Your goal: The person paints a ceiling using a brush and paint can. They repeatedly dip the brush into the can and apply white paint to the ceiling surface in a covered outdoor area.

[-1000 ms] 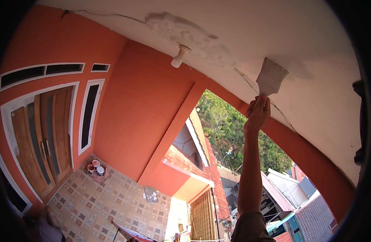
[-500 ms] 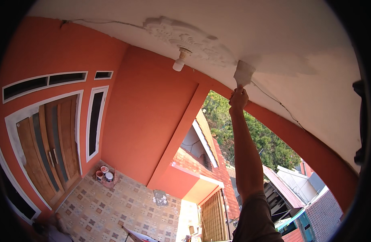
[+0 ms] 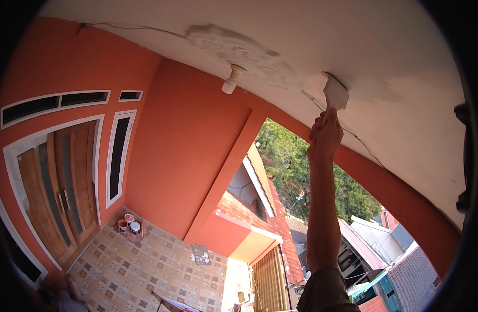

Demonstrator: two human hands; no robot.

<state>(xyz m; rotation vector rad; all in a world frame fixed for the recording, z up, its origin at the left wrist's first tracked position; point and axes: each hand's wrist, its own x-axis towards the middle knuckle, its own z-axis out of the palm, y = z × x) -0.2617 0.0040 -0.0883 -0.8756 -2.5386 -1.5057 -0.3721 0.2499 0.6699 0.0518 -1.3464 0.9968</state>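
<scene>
Right-hand fingers (image 3: 317, 128) are holding a flat scraper (image 3: 336, 94) against the ceiling (image 3: 400, 47). If its edge is slipping sideways, it could be catching the wire (image 3: 308, 97) running close by.

The head camera, a wide fisheye, looks from high up, close under the pale ceiling (image 3: 400, 57). It faces across toward the orange wall (image 3: 182, 145) and down to the tiled floor (image 3: 150, 268), well below.

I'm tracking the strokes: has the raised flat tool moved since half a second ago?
Yes: the flat tool has moved rightward in the picture, farther from the fixed ceiling bulb.
</scene>
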